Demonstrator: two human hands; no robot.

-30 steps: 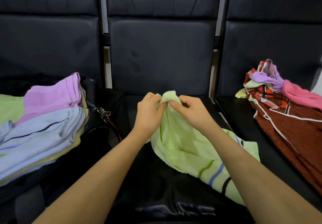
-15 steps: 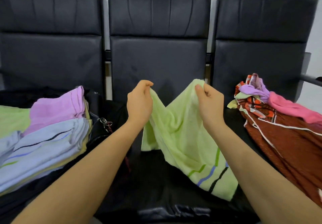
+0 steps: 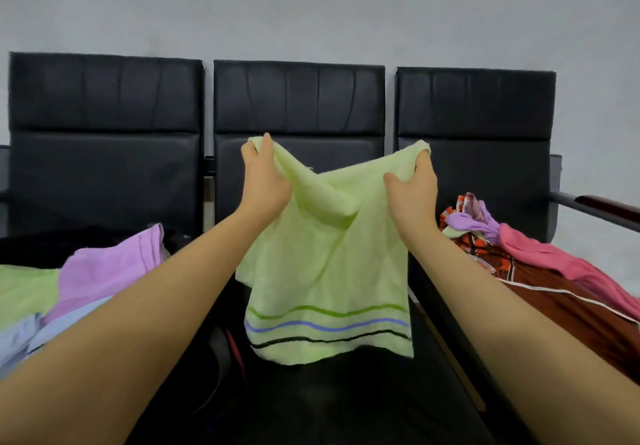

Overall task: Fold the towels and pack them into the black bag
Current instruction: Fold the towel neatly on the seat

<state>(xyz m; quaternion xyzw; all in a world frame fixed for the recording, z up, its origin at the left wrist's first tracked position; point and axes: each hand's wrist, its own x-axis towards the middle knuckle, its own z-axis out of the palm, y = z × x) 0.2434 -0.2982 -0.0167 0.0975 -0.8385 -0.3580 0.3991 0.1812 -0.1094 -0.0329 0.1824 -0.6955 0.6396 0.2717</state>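
I hold a light green towel (image 3: pixel 329 271) with green, blue and black stripes near its lower edge up in front of the middle seat. My left hand (image 3: pixel 263 181) pinches its upper left corner. My right hand (image 3: pixel 414 195) grips the upper right corner. The cloth sags between the two hands and hangs down over the seat. On the left seat lies a stack of folded towels (image 3: pixel 104 271), pink, green and pale blue, resting on the black bag (image 3: pixel 31 247), most of which is hidden.
Three black padded seats (image 3: pixel 298 98) stand in a row against a grey wall. On the right seat lies a heap of unfolded cloths (image 3: pixel 519 257), brown, orange, purple and pink. An armrest (image 3: pixel 595 207) juts out at the far right.
Both hands have risen and moved apart, spreading the green towel from a bunch near the seat to a hanging sheet. The view has tilted upward and shows the wall.
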